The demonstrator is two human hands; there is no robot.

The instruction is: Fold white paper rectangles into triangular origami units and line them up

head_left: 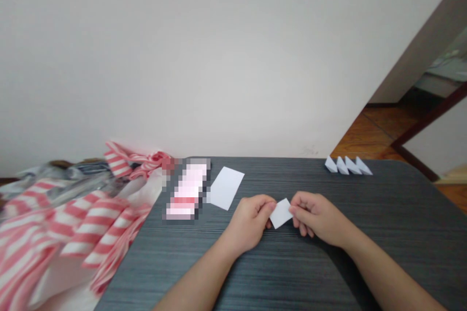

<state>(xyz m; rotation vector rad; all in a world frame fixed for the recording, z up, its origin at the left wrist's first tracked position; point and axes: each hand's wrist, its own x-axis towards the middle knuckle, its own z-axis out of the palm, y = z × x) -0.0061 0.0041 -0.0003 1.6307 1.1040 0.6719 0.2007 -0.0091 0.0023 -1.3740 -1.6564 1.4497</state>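
A small white paper piece (280,213) is being held just above the middle of the dark grey table (277,272), tilted so that one corner points toward the person. The left hand (251,223) is pinching its left edge between thumb and fingers, the grip narrow and closed on the paper. The right hand (316,218) is pinching the opposite edge in the same manner, fingers curled under and thumb on top. Both forearms are lying across the near part of the table, converging toward the paper.

Just beyond the left hand, a flat white paper rectangle (226,187) is lying on the tabletop, apart from the hands. Beside it, to the left, a pink and white object (187,189) is showing only as a blurred patch, so its nature cannot be told. At the far right edge of the table, a row of four small folded paper triangles (348,165) is standing close together, well apart from the hands. A red-and-white striped cloth (73,223) is spilling along the left side. A plain pale wall (204,58) is rising behind the table.
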